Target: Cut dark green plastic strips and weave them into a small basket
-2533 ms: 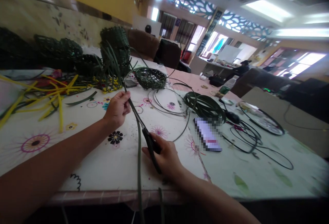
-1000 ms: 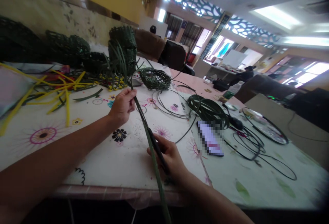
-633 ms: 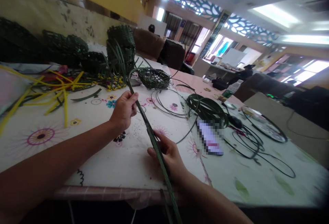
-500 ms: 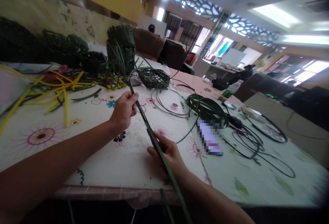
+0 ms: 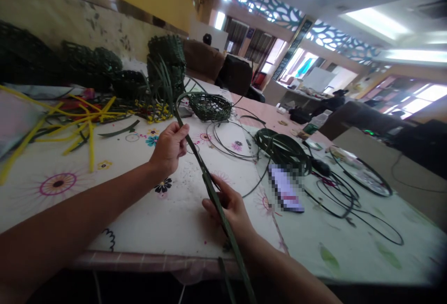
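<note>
A long, narrow bundle of dark green strips (image 5: 219, 204) runs slantwise from beyond my left hand down past the table's front edge. My left hand (image 5: 170, 149) pinches its upper part between thumb and fingers, above the white flowered tablecloth. Lower down, my right hand (image 5: 232, 211) is curled loosely around the bundle, thumb on one side and fingers on the other; part of the grip is hidden behind the strips. At the top, the strips bend and fan out near a standing green woven basket (image 5: 166, 64). Just past my left hand lies a shallow open-weave green basket (image 5: 210, 107).
Yellow strips (image 5: 91, 143) lie at the left, before more dark woven baskets (image 5: 92, 62). To the right are a coil of flat green strip (image 5: 282, 150), thin looped strands (image 5: 352, 204), a blurred-out purple item (image 5: 284, 190) and a bottle (image 5: 316, 121). Chairs stand beyond.
My right hand has shifted very slightly along with the bundle's lower part. My left hand keeps its pinch, and the view has moved a little.
</note>
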{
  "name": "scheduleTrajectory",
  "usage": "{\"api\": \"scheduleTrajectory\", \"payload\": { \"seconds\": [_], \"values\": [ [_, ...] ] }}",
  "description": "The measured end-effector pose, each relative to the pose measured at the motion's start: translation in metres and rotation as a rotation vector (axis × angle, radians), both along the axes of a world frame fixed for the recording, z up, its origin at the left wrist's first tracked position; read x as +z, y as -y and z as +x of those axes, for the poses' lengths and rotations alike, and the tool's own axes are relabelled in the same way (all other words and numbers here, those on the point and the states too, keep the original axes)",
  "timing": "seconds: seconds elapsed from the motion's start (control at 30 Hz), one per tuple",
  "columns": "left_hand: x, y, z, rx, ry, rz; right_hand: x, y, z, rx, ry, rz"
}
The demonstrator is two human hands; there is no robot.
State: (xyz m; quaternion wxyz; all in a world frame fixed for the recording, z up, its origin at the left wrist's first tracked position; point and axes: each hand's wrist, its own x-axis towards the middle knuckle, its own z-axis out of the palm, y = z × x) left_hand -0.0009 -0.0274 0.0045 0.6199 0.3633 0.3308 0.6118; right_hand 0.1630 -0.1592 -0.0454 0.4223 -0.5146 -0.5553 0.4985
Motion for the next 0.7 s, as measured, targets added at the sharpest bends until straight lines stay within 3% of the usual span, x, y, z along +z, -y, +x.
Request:
{"api": "scheduleTrajectory", "payload": {
  "seconds": [0.37, 0.7],
  "values": [
    [-0.003, -0.001, 0.000, -0.006, -0.029, -0.073, -0.002, -0.002, 0.003, 0.036, 0.066, 0.069],
    [-0.003, -0.015, -0.008, -0.008, 0.025, -0.032, -0.004, -0.002, 0.003, 0.043, 0.115, 0.062]
  ]
}}
